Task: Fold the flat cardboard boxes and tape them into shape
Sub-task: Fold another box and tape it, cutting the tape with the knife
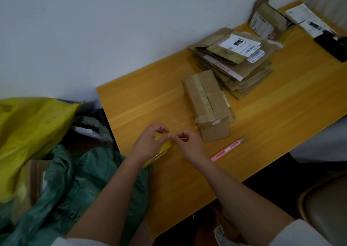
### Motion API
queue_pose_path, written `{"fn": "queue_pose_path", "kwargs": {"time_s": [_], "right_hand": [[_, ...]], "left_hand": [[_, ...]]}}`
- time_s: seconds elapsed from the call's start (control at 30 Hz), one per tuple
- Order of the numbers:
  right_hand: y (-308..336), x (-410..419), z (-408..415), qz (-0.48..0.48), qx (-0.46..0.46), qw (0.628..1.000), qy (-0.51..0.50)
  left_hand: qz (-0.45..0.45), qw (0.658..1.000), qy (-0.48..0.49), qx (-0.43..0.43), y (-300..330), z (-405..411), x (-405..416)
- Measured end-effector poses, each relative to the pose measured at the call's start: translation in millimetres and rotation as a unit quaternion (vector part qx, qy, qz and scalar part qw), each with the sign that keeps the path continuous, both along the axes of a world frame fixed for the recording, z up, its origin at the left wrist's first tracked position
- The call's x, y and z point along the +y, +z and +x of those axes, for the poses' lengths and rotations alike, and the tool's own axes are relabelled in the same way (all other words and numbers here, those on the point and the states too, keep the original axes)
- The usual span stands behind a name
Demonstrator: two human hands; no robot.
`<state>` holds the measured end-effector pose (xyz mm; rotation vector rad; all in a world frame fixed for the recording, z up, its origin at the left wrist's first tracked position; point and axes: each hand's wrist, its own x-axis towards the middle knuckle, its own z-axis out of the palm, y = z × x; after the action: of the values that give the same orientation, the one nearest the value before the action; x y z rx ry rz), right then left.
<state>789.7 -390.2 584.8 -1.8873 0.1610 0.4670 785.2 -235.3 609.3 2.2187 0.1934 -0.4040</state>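
Note:
A folded cardboard box (206, 99) lies on the wooden table (150, 99), with clear tape along its top seam and one end flap sticking out toward me. Behind it sits a stack of flat cardboard boxes (234, 63) bearing shipping labels. Near the table's left edge, my left hand (150, 142) grips a yellowish tape roll (159, 154) seen edge-on. My right hand (189, 142) is right beside it, fingertips pinched on a thin pale strip that looks like the tape's end (183, 138). Both hands are a little short of the box.
A pink utility knife (228, 149) lies to the right of my right hand. An opened box (268, 18), papers (308, 20) and a black object (334, 44) sit at the far right. Yellow (32, 133) and green (75, 185) bags crowd the left; a chair (326, 208) is at the lower right.

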Motion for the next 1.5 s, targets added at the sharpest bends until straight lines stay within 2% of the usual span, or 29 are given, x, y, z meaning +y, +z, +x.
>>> {"fn": "queue_pose_path", "kwargs": {"time_s": [0.17, 0.27, 0.4, 0.57, 0.67, 0.77, 0.83, 0.93, 1.0, 1.03, 1.1, 1.17, 1.23, 1.37, 1.5], "right_hand": [[11.3, 10.4, 8.9, -0.054, -0.014, 0.998, -0.004], [15.5, 17.4, 11.5, -0.065, 0.000, 0.998, -0.016], [18.6, 19.5, 16.7, -0.027, 0.038, 0.997, -0.060], [20.0, 17.8, 34.5, 0.028, 0.075, 0.994, -0.076], [18.1, 17.6, 49.9, 0.039, 0.089, 0.992, -0.082], [13.7, 21.7, 68.5, 0.060, 0.143, 0.986, -0.056], [13.9, 30.5, 82.5, 0.101, 0.182, 0.977, -0.049], [18.6, 54.0, 109.1, 0.159, 0.185, 0.966, -0.087], [20.0, 69.4, 129.0, 0.180, 0.187, 0.959, -0.115], [18.0, 73.2, 137.7, 0.170, 0.185, 0.960, -0.121], [8.6, 74.4, 152.4, 0.108, 0.172, 0.974, -0.104], [-6.5, 70.5, 162.1, -0.024, 0.122, 0.991, -0.048], [-18.9, 71.1, 169.6, -0.132, 0.076, 0.988, 0.002], [-32.5, 75.4, 179.4, -0.214, 0.057, 0.974, 0.038], [-34.9, 73.7, 184.6, -0.261, 0.027, 0.961, 0.091]], "left_hand": [[0.005, 0.997, -0.070, 0.041, 5.6, -23.9, 24.7], [-0.037, 0.999, 0.018, 0.027, 5.7, -32.6, 43.7], [-0.097, 0.993, 0.059, 0.034, 12.4, -29.9, 62.4], [-0.104, 0.993, 0.050, 0.033, 12.6, -13.9, 69.8], [-0.088, 0.995, 0.046, -0.016, 10.8, -2.3, 72.3], [0.001, 0.998, 0.009, -0.059, 19.8, 17.5, 74.5], [0.122, 0.989, -0.022, -0.083, 30.2, 34.4, 76.9], [0.369, 0.923, -0.054, -0.094, 44.7, 62.6, 80.6], [0.447, 0.889, -0.059, -0.077, 47.0, 81.2, 86.6], [0.456, 0.886, -0.056, -0.066, 44.8, 88.0, 89.9], [0.448, 0.891, -0.054, -0.044, 34.5, 96.7, 95.1], [0.431, 0.900, -0.059, -0.036, 25.1, 100.8, 97.4], [0.393, 0.916, -0.061, -0.056, 19.9, 108.1, 99.9], [0.237, 0.966, -0.069, -0.079, 17.8, 118.9, 98.6], [0.146, 0.984, -0.036, -0.096, 10.6, 118.6, 92.4]]}}
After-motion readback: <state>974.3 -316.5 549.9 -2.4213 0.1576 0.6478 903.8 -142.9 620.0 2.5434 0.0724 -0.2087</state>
